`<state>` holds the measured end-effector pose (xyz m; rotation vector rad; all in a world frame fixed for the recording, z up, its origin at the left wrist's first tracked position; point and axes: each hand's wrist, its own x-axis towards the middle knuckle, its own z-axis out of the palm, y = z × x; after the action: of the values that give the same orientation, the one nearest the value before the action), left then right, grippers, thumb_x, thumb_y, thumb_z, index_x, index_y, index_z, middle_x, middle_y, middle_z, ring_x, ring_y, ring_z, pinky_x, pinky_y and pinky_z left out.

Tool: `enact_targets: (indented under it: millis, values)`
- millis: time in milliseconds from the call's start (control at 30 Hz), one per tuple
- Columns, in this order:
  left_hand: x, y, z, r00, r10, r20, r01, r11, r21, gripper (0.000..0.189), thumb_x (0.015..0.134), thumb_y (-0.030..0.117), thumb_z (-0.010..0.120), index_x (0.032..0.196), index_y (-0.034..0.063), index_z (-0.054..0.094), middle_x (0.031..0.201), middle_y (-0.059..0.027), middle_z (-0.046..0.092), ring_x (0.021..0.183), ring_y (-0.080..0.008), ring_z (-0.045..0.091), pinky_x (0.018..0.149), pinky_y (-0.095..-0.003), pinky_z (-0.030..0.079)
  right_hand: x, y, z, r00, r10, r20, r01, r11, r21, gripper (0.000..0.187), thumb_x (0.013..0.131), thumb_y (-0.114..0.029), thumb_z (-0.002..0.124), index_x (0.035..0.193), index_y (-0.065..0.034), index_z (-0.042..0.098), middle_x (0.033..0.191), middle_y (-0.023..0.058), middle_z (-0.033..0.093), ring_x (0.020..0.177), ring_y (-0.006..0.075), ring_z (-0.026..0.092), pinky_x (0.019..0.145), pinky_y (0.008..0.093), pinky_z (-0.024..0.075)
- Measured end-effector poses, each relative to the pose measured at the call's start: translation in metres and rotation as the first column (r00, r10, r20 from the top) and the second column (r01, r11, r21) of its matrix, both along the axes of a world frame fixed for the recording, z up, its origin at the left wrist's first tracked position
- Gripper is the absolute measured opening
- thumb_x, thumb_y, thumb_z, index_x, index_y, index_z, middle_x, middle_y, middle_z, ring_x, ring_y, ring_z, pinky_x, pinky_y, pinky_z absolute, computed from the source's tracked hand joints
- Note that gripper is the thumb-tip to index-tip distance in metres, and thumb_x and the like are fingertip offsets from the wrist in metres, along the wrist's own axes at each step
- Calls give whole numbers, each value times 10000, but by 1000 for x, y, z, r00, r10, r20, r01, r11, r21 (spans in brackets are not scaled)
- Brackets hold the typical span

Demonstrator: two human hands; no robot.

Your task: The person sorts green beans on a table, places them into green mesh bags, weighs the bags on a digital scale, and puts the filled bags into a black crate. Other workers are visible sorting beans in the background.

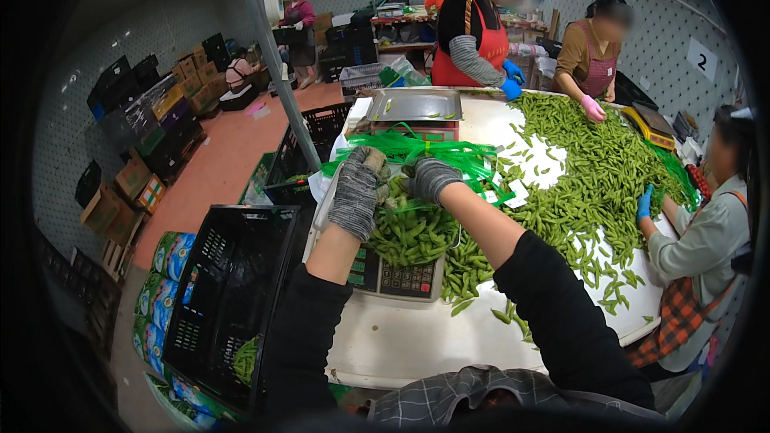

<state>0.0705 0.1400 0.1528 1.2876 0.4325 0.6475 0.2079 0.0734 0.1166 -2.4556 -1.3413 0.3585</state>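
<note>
A green mesh bag (415, 236) full of green soybean pods hangs or rests over a digital scale (404, 281), in front of its keypad. My left hand (356, 195), in a grey knit glove, grips the bag's upper left edge. My right hand (432, 180), gloved the same way, is closed on the upper right edge. The bag's mouth is partly hidden by the gloves. Just beyond my hands lies a bundle of green mesh bags (415, 147) with white tags. Loose soybean pods (601, 174) are heaped to the right.
The white table (385, 349) extends around the scale. A second scale with a metal pan (415, 105) stands behind the bundle. At my left is a black plastic crate (225, 288) holding some pods. A metal post (280, 66) rises nearby. Several co-workers stand around the table.
</note>
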Motion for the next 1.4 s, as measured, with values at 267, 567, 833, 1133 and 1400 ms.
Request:
enact_targets:
  millis: [267, 567, 833, 1133, 1400]
  values:
    - [-8, 10, 11, 999, 41, -6, -41, 986, -162, 153, 835, 257, 539, 841, 122, 468, 661, -10, 456, 429, -105, 365, 355, -272, 334, 0, -16, 37, 965, 132, -227, -140, 990, -16, 607, 716, -375, 620, 1201, -50, 456, 1093, 165, 553, 995, 274, 543, 864, 349, 422]
    - [1, 8, 14, 997, 56, -49, -66, 971, -231, 145, 826, 242, 543, 842, 118, 469, 705, -30, 466, 443, -116, 368, 384, -283, 384, 1, -23, 56, 909, 331, 253, -341, 940, -7, 355, 763, -297, 534, 1071, -123, 573, 990, 149, 591, 903, 309, 563, 806, 382, 438]
    - [-5, 14, 7, 996, 87, -3, -85, 966, -245, 148, 821, 245, 545, 840, 114, 480, 727, -34, 466, 449, -115, 379, 389, -283, 400, -31, -47, 80, 903, 396, -168, -271, 827, 493, 206, 824, -193, 547, 962, -57, 617, 915, 101, 626, 819, 184, 591, 762, 296, 459]
    - [2, 22, -1, 968, 241, -71, -244, 969, -39, 186, 827, 278, 532, 898, 111, 492, 717, -19, 466, 493, -128, 412, 384, -274, 378, -40, -58, 43, 904, 423, -68, -403, 893, 202, 294, 778, -265, 598, 961, -38, 564, 831, 141, 592, 743, 216, 554, 727, 325, 442]
    - [-2, 27, 2, 965, 259, -23, -257, 934, -249, 133, 838, 230, 505, 896, 121, 458, 640, -2, 402, 427, -111, 343, 357, -258, 298, -58, -71, 44, 927, 369, -70, -272, 788, 552, 145, 757, -118, 601, 839, -27, 525, 717, 95, 542, 675, 198, 518, 657, 310, 431]
